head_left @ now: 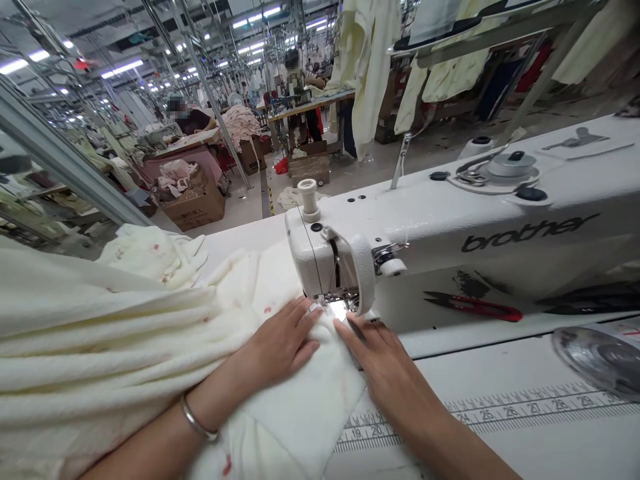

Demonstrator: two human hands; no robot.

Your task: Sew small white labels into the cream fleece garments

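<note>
A cream fabric [120, 333] with small red prints lies heaped across the left of the white sewing table [500, 380] and runs under the needle of a white Brother sewing machine [450, 227]. My left hand [280, 343] lies flat on the cloth just left of the presser foot [343, 300], fingers stretched out. A silver bangle sits on that wrist. My right hand [380, 357] presses the cloth's edge flat right in front of the needle, fingers extended.
Red thread snips [475, 307] lie under the machine arm. A shiny metal bowl [600, 357] sits at the right edge. A printed ruler [500, 410] runs along the table front. Beyond are cardboard boxes [195, 203], hanging garments, and other workers at tables.
</note>
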